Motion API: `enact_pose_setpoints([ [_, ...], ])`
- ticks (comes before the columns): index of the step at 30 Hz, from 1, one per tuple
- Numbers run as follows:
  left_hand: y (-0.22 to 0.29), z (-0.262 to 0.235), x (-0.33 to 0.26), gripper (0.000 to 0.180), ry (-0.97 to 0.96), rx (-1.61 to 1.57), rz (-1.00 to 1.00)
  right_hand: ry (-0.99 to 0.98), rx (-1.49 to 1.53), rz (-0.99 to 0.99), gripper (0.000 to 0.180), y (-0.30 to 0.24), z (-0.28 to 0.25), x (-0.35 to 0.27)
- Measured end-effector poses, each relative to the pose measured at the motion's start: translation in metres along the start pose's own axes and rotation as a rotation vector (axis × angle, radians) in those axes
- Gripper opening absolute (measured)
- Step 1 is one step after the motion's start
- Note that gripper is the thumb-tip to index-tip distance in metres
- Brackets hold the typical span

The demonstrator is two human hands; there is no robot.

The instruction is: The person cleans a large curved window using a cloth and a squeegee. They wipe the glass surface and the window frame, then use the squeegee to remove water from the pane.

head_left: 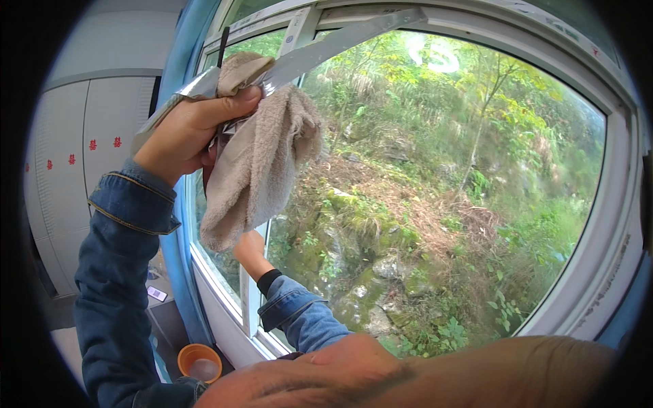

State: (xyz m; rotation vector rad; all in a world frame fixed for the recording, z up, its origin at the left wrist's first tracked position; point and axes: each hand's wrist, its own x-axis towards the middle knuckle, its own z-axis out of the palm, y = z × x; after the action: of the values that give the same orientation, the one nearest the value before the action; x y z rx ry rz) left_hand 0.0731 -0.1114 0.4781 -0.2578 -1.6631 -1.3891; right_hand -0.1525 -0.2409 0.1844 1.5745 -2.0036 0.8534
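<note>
Window (442, 204) behind: one beige cloth (258, 163), two hands (187, 132).

- The floor (71, 343) shows at the lower left, far below the raised left hand (183, 129), pale and partly in shadow.
- A dark low surface (166, 309) stands beside the blue curtain, below the left hand's denim sleeve; 1 small flat light-coloured rectangular object (156, 294) lies on it.
- 1 orange cup (198, 362) sits lower down, near the curtain's foot; what carries it cannot be told.
</note>
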Motion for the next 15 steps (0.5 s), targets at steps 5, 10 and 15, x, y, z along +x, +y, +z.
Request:
enact_pose_setpoints([
  [5,0.005,0.016,-0.002,0.030,-0.121,-0.106,0.061,-0.118,0.117,-0.333,0.041,0.036,-0.095,0.019],
  [10,0.018,0.046,-0.008,0.026,-0.174,-0.028,0.126,-0.001,1.029,-0.062,0.061,0.044,-0.318,0.081],
  [15,0.038,0.021,-0.017,0.018,-0.098,0.024,0.009,0.124,1.424,-0.069,0.093,-0.026,-0.452,0.113],
])
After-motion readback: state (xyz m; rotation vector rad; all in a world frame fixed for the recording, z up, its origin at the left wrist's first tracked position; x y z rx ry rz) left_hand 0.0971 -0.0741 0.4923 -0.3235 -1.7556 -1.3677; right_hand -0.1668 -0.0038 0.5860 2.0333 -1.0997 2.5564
